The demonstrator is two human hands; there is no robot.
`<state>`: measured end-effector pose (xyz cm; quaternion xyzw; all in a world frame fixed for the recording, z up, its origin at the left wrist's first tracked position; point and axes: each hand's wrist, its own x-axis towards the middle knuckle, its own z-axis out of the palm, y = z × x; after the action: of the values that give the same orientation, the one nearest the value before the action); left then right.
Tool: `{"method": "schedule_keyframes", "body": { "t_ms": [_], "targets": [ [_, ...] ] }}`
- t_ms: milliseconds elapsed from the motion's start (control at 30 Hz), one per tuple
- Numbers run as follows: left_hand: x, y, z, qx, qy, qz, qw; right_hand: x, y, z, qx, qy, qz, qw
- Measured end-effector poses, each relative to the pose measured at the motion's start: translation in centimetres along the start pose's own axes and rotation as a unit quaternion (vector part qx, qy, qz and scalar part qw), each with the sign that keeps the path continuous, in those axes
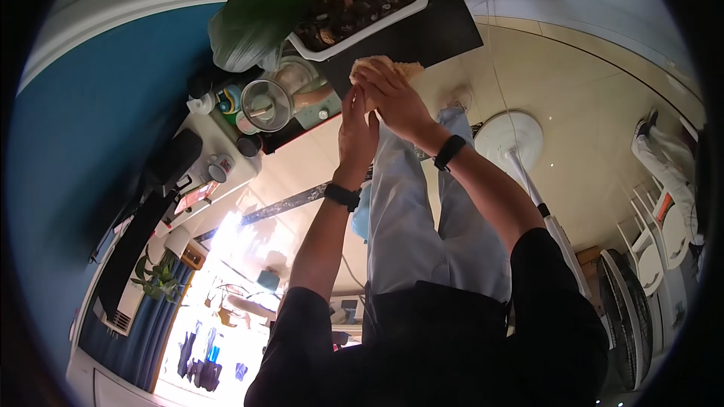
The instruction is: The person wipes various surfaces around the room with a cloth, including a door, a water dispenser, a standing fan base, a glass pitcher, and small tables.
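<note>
A peach-coloured cloth (409,70) is bunched up at the front edge of a black stand (452,34). My right hand (397,107) lies over the cloth with its fingers curled onto it. From below, my left hand (357,134) meets the cloth's lower left side, its fingers close together against the cloth and my right fingertips. Part of the left fingertips' grip is hidden. Just beyond the hands, a white rectangular planter (362,36) filled with dark bark chips stands on the black stand. A broad green leaf (260,15) hangs over its left side.
Left of the stand, a tray table (308,115) carries a glass pot (266,104) and small cups. A mug (219,168) sits on a white surface farther left. A white fan base (509,142) is on the floor at right, near another person's legs (670,162).
</note>
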<state>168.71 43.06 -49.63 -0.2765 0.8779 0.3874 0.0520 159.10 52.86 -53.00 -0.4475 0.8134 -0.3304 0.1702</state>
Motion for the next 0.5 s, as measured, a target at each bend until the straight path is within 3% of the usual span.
{"method": "schedule_keyframes", "body": {
  "t_ms": [33, 133, 200, 367, 500],
  "targets": [
    [0.2, -0.2, 0.2, 0.018, 0.011, 0.015, 1.0, 0.3, 0.4, -0.1, 0.001, 0.002, -0.006, 1.0],
    [2.3, 2.2, 1.3, 0.011, -0.001, -0.071, 0.997, 1.4, 2.2, -1.8, -0.003, 0.028, -0.008, 1.0],
    [3.8, 3.5, 3.1, 0.01, 0.055, -0.012, 0.998, 1.4, 3.5, -3.4, -0.008, 0.063, 0.007, 0.998],
    [6.6, 5.8, 7.1, -0.004, 0.052, 0.044, 0.998, -0.4, 6.4, -6.0, -0.021, 0.103, 0.075, 0.992],
    [5.1, 6.4, 7.3, -0.017, 0.012, 0.033, 0.999, -2.5, 5.7, -6.4, -0.022, 0.087, 0.135, 0.987]
  ]
}}
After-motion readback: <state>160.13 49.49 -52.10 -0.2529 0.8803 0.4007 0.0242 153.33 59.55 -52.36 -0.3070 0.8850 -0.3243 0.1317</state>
